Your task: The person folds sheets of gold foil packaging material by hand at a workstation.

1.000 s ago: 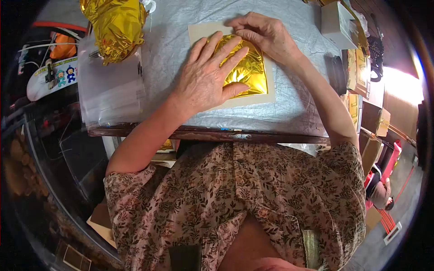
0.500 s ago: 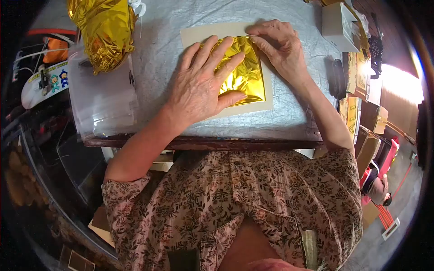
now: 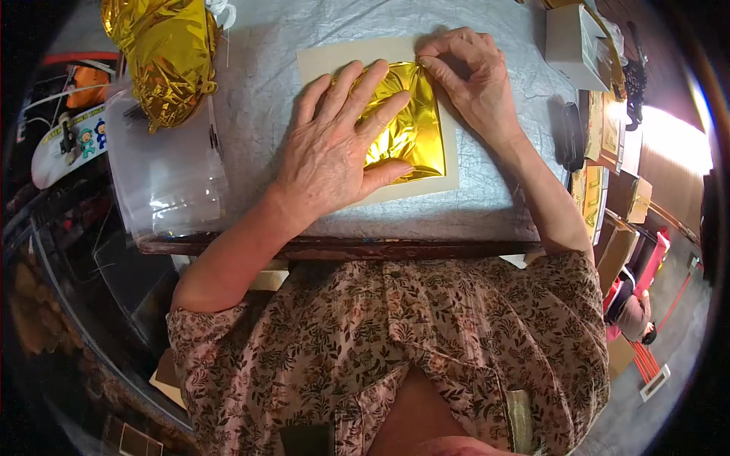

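Note:
A shiny gold foil packet or folded sheet (image 3: 426, 137) lies on a larger beige square card (image 3: 334, 58) on the table. My left hand (image 3: 323, 148) rests flat across the foil's left part, fingers spread, covering that side. At the foil's upper right corner, my right hand (image 3: 479, 87) is closed in a pinch, thumb and forefinger meeting on the corner. Wrinkles run through the foil near the pinched corner, while its lower right edge looks straight.
A crumpled gold foil bundle (image 3: 171, 64) sits at the upper left, beside clear plastic sleeves (image 3: 163, 182). On the right are a white box (image 3: 569, 45), a dark oblong case (image 3: 570, 137) and cardboard boxes (image 3: 630, 196). Another person (image 3: 633, 311) is far off right.
The camera view has shifted slightly. Both hands keep nearly the same places, the left flat on the foil and the right pinching at the corner.

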The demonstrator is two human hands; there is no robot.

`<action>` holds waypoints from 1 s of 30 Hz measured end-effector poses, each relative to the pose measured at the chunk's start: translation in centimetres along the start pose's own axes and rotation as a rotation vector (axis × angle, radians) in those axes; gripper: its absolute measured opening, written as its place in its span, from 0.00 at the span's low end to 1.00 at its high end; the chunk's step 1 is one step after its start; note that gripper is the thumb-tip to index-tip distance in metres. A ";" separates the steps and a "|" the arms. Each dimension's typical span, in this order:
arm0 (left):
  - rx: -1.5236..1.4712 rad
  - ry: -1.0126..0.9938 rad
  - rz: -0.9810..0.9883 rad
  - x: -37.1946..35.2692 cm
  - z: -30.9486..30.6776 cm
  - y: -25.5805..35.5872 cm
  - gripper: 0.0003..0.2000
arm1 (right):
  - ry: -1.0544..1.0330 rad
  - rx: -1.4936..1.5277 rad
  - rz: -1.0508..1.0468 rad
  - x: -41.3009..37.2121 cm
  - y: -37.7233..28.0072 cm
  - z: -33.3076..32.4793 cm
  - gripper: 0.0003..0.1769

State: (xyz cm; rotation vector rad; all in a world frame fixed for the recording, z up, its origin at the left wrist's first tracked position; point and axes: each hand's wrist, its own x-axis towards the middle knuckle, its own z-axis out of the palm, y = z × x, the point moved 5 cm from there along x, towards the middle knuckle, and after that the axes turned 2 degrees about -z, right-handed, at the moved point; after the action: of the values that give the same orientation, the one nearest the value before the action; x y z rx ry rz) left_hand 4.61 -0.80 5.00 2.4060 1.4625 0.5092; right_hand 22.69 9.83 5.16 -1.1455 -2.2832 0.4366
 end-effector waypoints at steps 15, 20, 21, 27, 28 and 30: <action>0.102 0.085 0.077 -0.5 0.1 0.0 0.43 | -0.379 -0.360 -0.289 -7.3 -3.4 -0.6 0.45; 0.069 0.043 0.042 -2.0 -0.8 -1.3 0.53 | -0.347 -0.335 -0.346 -7.7 -2.7 -0.3 0.42; 0.115 0.018 0.011 -2.4 -0.9 -2.0 0.54 | -0.348 -0.344 -0.353 -7.7 -2.5 -0.3 0.41; 0.269 -0.031 0.032 -3.7 -1.1 -3.6 0.56 | -0.341 -0.400 -0.402 -8.0 -2.0 -0.1 0.39; 0.246 -0.028 0.056 -3.7 -1.0 -3.6 0.54 | -0.342 -0.397 -0.400 -7.9 -1.9 -0.1 0.39; 0.220 -0.027 0.077 -3.7 -0.8 -3.7 0.54 | -0.312 -0.391 -0.415 -8.0 -1.8 -0.2 0.38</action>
State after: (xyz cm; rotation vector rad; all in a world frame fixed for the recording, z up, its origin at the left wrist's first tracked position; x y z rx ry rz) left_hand -0.28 -2.42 3.67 2.6355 1.4882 0.3462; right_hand 25.59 2.34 3.68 -0.7703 -2.8831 0.0020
